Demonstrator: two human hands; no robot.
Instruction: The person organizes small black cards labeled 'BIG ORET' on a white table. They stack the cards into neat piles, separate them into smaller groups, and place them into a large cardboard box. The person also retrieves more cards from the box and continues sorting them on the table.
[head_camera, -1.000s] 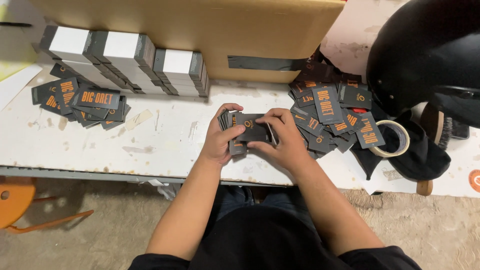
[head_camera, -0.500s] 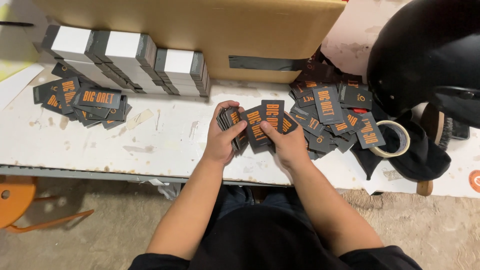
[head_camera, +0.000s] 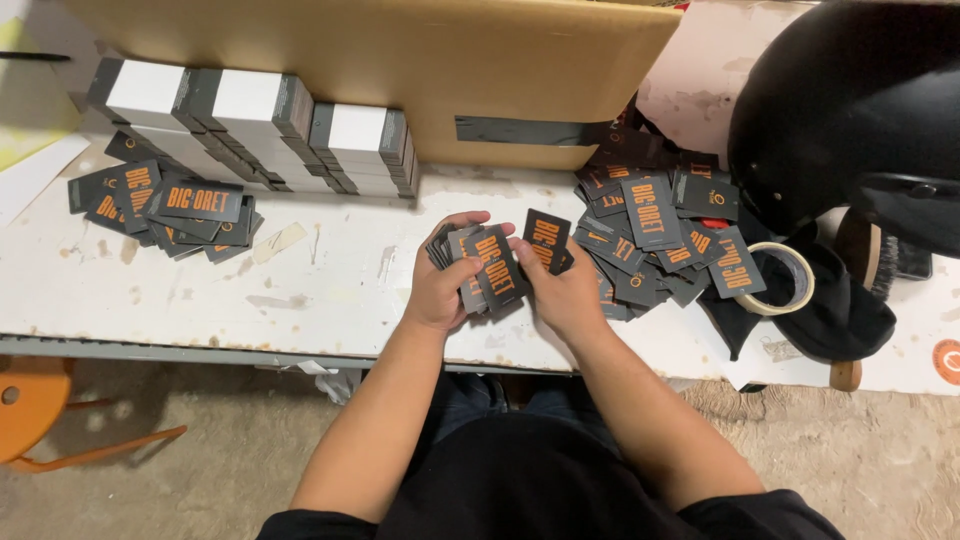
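— Why is the left hand (head_camera: 440, 290) holding the cards like this, low over the table (head_camera: 330, 290)?

— It holds a fanned stack of dark tags (head_camera: 480, 270) with orange print, near the table's front edge. I think the fan keeps each tag visible, so they are easy to count or to take one by one. The grip is closed around the stack: thumb on top, fingers curled under.

— And the right hand (head_camera: 565, 295)?

— It pinches a single tag (head_camera: 546, 238) between thumb and fingertips, just beside the stack and held up a little. So this grip is also closed, on that one tag only.

— Where do the other tags lie?

— A loose heap (head_camera: 660, 235) lies at the right, touching the right hand's side, probably because it is in easy reach. A smaller pile (head_camera: 175, 205) lies well apart at the left. Behind it, bundled stacks (head_camera: 260, 125) stand in rows against a cardboard box (head_camera: 400, 60). A black helmet (head_camera: 850, 110) and a tape roll (head_camera: 785, 280) are at the far right.
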